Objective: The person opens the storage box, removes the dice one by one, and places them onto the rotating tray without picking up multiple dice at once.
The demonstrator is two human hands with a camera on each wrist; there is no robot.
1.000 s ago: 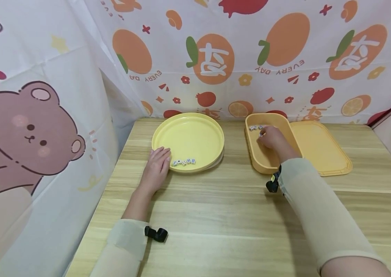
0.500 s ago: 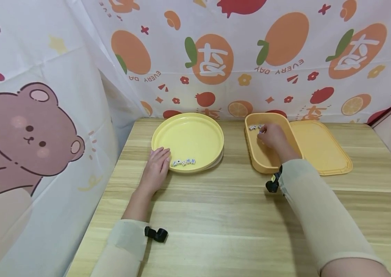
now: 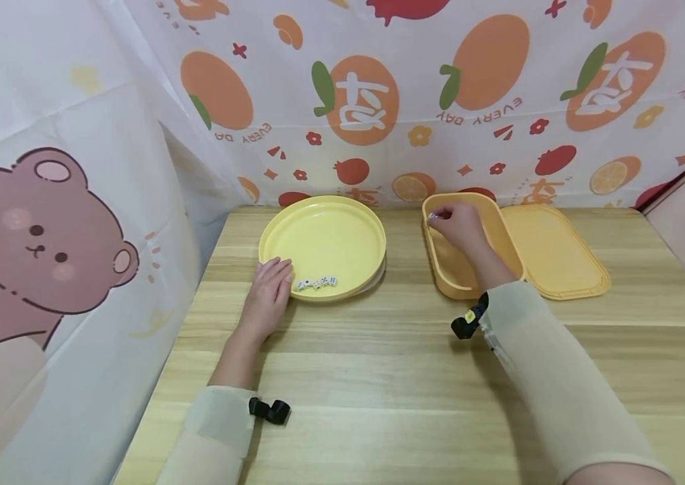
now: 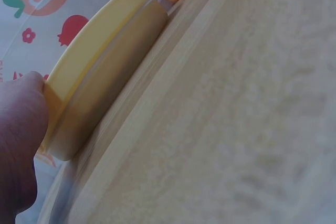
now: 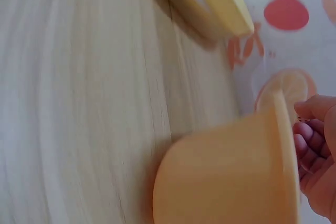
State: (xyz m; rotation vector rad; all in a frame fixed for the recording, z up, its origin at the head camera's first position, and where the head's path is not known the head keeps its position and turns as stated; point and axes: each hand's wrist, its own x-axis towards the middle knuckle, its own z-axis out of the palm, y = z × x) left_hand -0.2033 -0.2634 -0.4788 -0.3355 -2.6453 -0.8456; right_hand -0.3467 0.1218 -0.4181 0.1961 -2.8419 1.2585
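Note:
In the head view, my right hand (image 3: 460,225) is over the left side of the orange rectangular box (image 3: 456,286), with a small white die (image 3: 432,216) pinched between thumb and fingertips. The right wrist view shows this die (image 5: 302,119) just above the box rim, its dots partly visible. My left hand (image 3: 266,296) rests with relaxed fingers on the near-left rim of a round yellow tray (image 3: 330,232). Several white dice (image 3: 316,283) lie in a row inside that tray near its front edge. My right hand hides part of the box's inside.
An orange lid (image 3: 554,252) lies flat on the wooden table (image 3: 366,377), right against the box. Something pale shows beneath the tray's right side. A fruit-print curtain (image 3: 415,94) hangs close behind, and a bear-print cloth (image 3: 45,236) hangs at the left.
My right hand has lifted from the box's inside toward its left rim, carrying a die. The left hand stays on the tray. The head view has shifted slightly.

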